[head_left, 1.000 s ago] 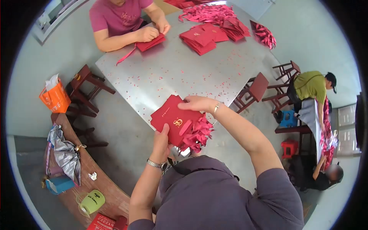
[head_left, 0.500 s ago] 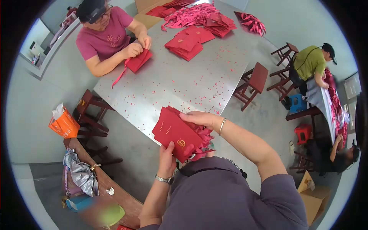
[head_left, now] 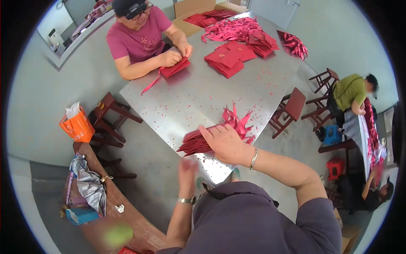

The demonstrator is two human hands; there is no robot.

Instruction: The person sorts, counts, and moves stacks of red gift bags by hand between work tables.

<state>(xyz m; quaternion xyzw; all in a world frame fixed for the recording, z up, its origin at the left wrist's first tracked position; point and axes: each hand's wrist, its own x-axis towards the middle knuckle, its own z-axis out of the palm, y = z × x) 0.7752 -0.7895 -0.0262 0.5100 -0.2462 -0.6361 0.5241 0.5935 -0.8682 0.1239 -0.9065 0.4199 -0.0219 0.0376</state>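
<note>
My right hand [head_left: 228,143] grips a stack of flat red paper bags [head_left: 198,142] at the table's near corner, its fingers lying over the top and thumb side. The stack is turned edge-up, so several layered edges show. Pink-red ribbons [head_left: 237,122] fan out from its far right end. Just below the stack's left end is my left hand [head_left: 187,169], apart from the bags and blurred by motion; its fingers are too smeared to read.
Red paper scraps lie scattered over the metal table [head_left: 190,101]. Across it, a person [head_left: 146,38] handles a red bag with a ribbon. Bag piles [head_left: 228,57] and a ribbon heap [head_left: 232,28] lie at the back. Wooden stools [head_left: 292,106] stand alongside; two people work at right.
The stack has gone from face-up, with its gold print showing, to edge-up and farther onto the table corner. My left hand has let go of it and dropped away.
</note>
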